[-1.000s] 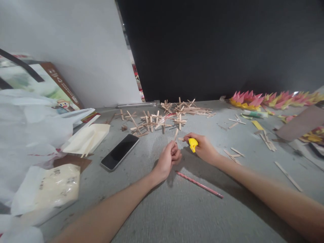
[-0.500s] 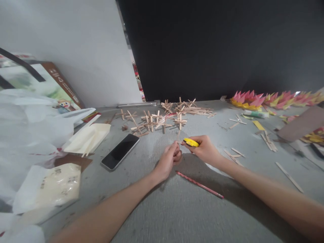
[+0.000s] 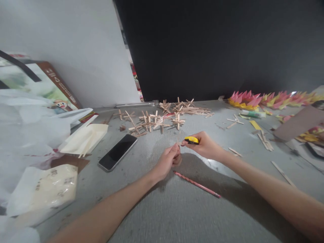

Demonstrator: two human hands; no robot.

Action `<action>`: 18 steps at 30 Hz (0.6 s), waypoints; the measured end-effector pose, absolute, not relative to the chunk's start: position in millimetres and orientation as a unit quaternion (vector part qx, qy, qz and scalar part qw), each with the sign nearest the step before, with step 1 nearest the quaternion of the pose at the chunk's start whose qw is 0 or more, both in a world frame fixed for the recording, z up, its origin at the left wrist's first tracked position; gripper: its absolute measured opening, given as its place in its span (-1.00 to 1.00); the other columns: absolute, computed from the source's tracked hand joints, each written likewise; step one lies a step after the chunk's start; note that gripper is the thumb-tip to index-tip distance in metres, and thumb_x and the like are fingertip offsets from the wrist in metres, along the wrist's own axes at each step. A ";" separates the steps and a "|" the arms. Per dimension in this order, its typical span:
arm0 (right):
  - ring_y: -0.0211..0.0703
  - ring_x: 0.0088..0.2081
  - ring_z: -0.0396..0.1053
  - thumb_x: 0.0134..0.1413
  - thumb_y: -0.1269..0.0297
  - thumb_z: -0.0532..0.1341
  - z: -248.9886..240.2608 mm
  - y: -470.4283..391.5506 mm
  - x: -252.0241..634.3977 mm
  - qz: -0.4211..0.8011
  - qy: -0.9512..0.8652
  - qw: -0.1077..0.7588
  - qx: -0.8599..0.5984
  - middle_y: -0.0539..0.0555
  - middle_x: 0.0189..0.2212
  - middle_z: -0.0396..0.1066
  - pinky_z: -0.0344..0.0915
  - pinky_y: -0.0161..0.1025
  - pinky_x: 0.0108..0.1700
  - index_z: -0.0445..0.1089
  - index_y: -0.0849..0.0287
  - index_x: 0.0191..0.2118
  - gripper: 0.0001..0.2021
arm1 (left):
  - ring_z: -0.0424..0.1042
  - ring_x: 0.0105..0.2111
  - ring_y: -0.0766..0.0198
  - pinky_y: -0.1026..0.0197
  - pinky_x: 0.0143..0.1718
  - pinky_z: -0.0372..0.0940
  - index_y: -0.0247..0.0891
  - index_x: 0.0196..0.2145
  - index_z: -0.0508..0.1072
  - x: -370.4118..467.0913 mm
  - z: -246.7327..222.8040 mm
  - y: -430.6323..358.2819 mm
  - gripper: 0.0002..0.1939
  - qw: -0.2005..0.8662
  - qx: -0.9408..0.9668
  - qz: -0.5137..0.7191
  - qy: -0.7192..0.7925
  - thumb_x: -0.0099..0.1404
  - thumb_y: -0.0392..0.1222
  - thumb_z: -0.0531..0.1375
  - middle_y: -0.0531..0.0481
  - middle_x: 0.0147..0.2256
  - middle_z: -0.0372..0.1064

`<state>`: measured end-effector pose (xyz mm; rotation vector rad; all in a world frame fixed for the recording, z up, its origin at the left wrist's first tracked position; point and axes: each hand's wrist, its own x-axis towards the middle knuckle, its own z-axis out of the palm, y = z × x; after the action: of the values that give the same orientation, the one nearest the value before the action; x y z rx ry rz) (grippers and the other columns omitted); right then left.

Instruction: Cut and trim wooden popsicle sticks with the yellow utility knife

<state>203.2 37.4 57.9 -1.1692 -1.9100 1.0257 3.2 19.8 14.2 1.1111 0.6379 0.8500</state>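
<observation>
My left hand (image 3: pixel 170 158) is closed, with the pale tip of a wooden stick (image 3: pixel 179 143) sticking up from its pinched thumb and fingers. A yellow-and-black utility knife (image 3: pixel 191 140) is gripped in my right hand (image 3: pixel 206 146), its front end right beside the stick. Whether the blade touches the wood is too small to make out. Just below both hands a red pencil (image 3: pixel 197 184) lies slanted on the grey table (image 3: pixel 162 216). Beyond them stand and lie several crossed wooden-stick pieces (image 3: pixel 178 120), in a loose cluster.
To the left are a phone (image 3: pixel 117 152), a cream tray (image 3: pixel 100 133) with chopsticks, a napkin packet (image 3: pixel 55 185) and white plastic bags (image 3: pixel 27 125). Loose sticks (image 3: pixel 265 140), a glue stick (image 3: pixel 253 114) and pink-yellow paper flowers (image 3: pixel 245 100) lie right. A black panel (image 3: pixel 215 50) rises behind.
The right hand and knife have shifted slightly and the knife's angle has changed a little. Both hands stay close together around the stick. The whole view has moved slightly.
</observation>
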 end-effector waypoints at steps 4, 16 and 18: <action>-0.30 -0.45 -0.07 0.22 0.01 0.23 50.6 32.8 194.9 0.385 -0.713 0.371 -0.454 -0.07 -0.54 -0.02 -0.09 -0.29 -0.43 0.22 0.17 -0.51 -0.60 | -0.17 -0.61 0.42 0.33 -0.58 -0.14 -0.16 -0.44 0.09 4.4 17.7 21.1 -0.44 0.729 0.476 0.393 0.296 0.37 0.33 0.18 0.25 -0.60 -0.15; -0.26 -0.44 0.16 0.19 0.21 0.21 35.9 33.3 190.5 0.349 -0.732 0.379 -0.447 -0.07 -0.54 0.22 0.06 -0.33 -0.39 0.41 0.22 -0.44 -0.76 | 0.02 -0.55 0.42 0.36 -0.55 0.00 -0.17 -0.32 0.17 13.6 12.5 15.4 -0.47 0.676 0.465 0.459 0.341 0.34 0.34 0.23 0.20 -0.48 0.05; -0.22 -0.43 0.24 0.16 0.28 0.19 31.4 34.3 192.7 0.339 -0.742 0.377 -0.440 -0.06 -0.52 0.32 0.11 -0.32 -0.38 0.48 0.22 -0.39 -0.82 | 0.01 -0.57 0.43 0.36 -0.56 -0.01 -0.17 -0.31 0.17 13.9 12.7 16.3 -0.46 0.664 0.460 0.470 0.356 0.32 0.35 0.24 0.21 -0.50 0.03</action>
<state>192.7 34.3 31.4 -1.1249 -1.8971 0.8659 13.9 16.3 12.7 1.0383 0.8040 1.0624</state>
